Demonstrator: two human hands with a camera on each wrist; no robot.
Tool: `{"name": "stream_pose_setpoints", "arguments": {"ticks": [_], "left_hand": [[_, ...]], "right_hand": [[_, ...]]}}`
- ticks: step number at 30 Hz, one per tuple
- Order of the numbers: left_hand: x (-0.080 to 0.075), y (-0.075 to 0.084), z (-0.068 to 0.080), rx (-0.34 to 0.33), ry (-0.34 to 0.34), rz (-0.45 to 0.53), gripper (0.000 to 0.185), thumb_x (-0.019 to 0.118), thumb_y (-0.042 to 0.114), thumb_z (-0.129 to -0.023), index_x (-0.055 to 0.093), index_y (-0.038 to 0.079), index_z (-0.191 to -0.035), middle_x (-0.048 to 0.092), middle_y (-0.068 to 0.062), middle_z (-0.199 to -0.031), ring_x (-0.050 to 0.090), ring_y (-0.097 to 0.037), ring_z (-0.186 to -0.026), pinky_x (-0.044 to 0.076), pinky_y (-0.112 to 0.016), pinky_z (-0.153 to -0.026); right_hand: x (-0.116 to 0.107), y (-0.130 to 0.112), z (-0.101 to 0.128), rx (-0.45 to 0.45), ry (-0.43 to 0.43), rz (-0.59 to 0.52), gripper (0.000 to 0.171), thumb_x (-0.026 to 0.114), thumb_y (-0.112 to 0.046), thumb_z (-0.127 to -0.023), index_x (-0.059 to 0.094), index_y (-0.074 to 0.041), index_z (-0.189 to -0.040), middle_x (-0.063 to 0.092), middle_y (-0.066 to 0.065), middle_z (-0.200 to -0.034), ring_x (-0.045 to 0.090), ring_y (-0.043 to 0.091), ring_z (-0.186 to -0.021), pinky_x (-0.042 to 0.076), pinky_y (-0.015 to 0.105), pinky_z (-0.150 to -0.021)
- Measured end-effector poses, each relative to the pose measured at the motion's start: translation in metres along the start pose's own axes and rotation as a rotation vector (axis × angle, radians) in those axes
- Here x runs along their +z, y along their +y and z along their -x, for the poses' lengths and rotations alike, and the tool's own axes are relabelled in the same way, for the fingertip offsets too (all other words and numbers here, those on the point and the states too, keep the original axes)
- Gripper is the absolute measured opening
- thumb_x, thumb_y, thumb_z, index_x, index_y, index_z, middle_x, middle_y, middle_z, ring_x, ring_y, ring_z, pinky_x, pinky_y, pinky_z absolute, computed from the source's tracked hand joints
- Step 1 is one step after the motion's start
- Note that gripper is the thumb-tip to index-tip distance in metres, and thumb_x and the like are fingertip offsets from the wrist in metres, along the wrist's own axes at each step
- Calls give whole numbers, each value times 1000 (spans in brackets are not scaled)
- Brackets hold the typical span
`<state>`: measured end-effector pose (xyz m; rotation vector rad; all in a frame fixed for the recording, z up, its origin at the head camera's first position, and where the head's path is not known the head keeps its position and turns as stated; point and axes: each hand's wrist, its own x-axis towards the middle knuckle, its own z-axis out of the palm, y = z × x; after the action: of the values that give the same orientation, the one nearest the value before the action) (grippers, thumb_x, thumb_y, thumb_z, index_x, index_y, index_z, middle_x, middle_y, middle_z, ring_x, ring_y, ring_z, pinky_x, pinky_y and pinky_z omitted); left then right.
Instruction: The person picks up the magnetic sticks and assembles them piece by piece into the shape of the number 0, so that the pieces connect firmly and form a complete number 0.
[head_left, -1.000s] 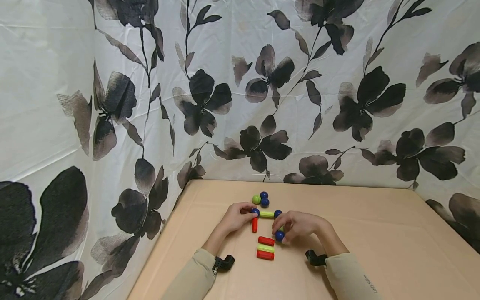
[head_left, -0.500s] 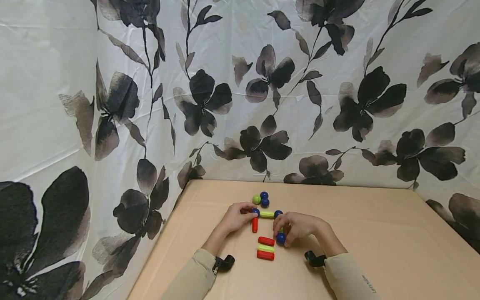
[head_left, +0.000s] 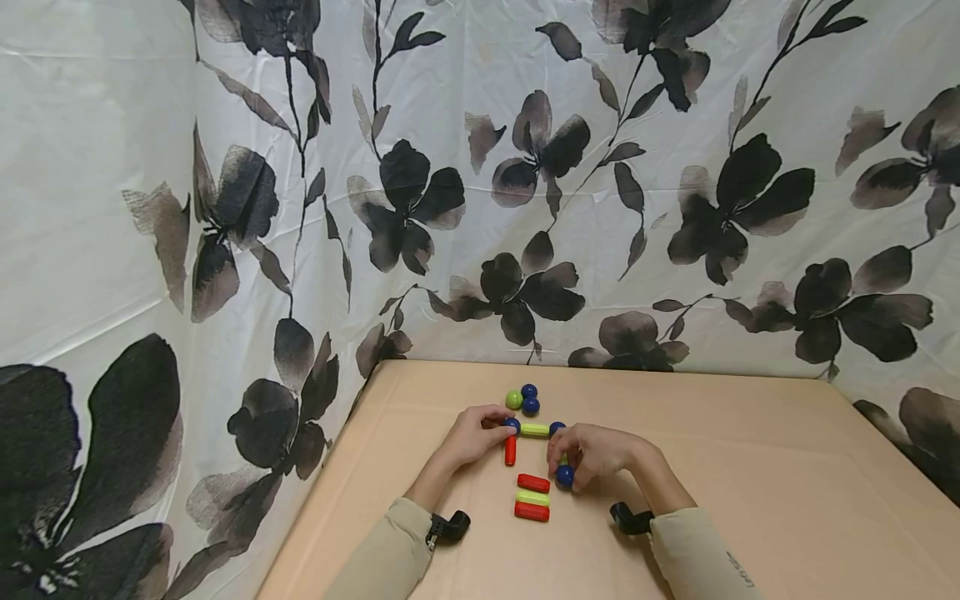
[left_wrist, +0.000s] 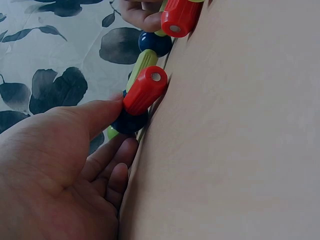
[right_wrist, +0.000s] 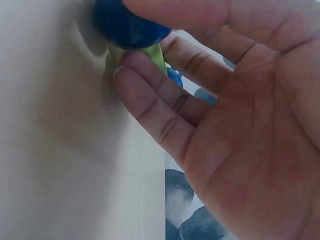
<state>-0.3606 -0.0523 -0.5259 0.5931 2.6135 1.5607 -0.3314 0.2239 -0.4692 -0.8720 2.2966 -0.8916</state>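
Observation:
My left hand [head_left: 501, 427] pinches a blue ball [head_left: 512, 424] at the corner of a small rod-and-ball frame. A red rod [head_left: 510, 451] runs from that ball toward me, and a green rod [head_left: 534, 430] runs right to a second blue ball [head_left: 556, 427]. In the left wrist view the thumb [left_wrist: 95, 115] lies on the blue ball [left_wrist: 129, 122] beside the red rod [left_wrist: 145, 90]. My right hand [head_left: 566, 465] grips another blue ball [head_left: 564, 477]. The right wrist view shows this ball [right_wrist: 127, 25] under the thumb, with a green rod [right_wrist: 147, 56] against the fingers [right_wrist: 150, 105].
Three loose rods lie in a row near me: red [head_left: 533, 482], green [head_left: 532, 497], red [head_left: 531, 511]. A green ball [head_left: 513, 399] and two blue balls [head_left: 529, 398] cluster behind the frame. The tan tabletop [head_left: 750, 467] is enclosed by a floral curtain [head_left: 480, 183].
My right hand's fingers have drawn in around the near blue ball, which shifted slightly toward me. The left hand has stayed on its ball.

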Motion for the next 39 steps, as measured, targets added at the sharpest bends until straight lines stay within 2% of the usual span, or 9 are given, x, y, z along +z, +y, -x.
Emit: {"name": "stream_pose_setpoints", "arguments": {"ticks": [7, 18, 25, 28, 33, 36, 39], "left_hand": [[0, 2, 0, -1, -1, 1, 31, 76, 25, -96, 75, 12, -124, 74, 2, -108, 64, -13, -94, 53, -28, -84], [1, 2, 0, -13, -5, 9, 31, 77, 26, -96, 75, 12, -124, 74, 2, -109, 64, -12, -94, 53, -28, -85], [0, 2, 0, 16, -5, 4, 31, 76, 25, -97, 75, 10, -123, 75, -1, -110, 65, -14, -94, 53, -28, -84], [0, 2, 0, 19, -3, 5, 30, 76, 24, -97, 75, 10, -123, 75, -2, -110, 65, -14, -94, 53, -28, -84], [0, 2, 0, 8, -4, 4, 31, 76, 25, -97, 75, 11, -124, 75, 0, -109, 65, -13, -94, 53, -27, -84], [0, 2, 0, 2, -4, 3, 31, 76, 26, -97, 75, 12, -125, 74, 2, -110, 64, -13, -95, 53, -27, -85], [1, 2, 0, 5, -3, 6, 31, 76, 26, -97, 75, 11, -125, 75, 1, -110, 64, -13, -95, 53, -29, -85]], "right_hand": [[-2, -2, 2, 3, 14, 1, 33, 83, 7, -76, 78, -15, -100, 68, 0, -108, 59, 25, -94, 53, 33, -77], [-2, -1, 2, -19, 10, -3, 32, 84, 6, -77, 78, -14, -101, 68, 1, -109, 59, 27, -94, 52, 33, -79], [-5, -1, 3, -1, 39, 9, 32, 86, -4, -81, 79, -16, -110, 72, -1, -107, 62, 27, -93, 51, 36, -80], [-6, 1, 2, -4, 118, 17, 29, 85, -12, -86, 79, -17, -114, 73, 1, -105, 61, 25, -94, 49, 38, -81], [-7, 7, -2, -24, 335, -5, 24, 75, -21, -96, 78, -13, -119, 75, 3, -108, 58, 24, -95, 47, 35, -80], [-9, 9, -4, -15, 456, -15, 24, 73, -23, -98, 77, -11, -118, 74, 1, -107, 58, 23, -93, 49, 34, -79], [-11, 10, -7, 15, 542, -33, 24, 73, -21, -98, 77, -9, -118, 74, 4, -111, 59, 22, -95, 49, 35, -82]]}}
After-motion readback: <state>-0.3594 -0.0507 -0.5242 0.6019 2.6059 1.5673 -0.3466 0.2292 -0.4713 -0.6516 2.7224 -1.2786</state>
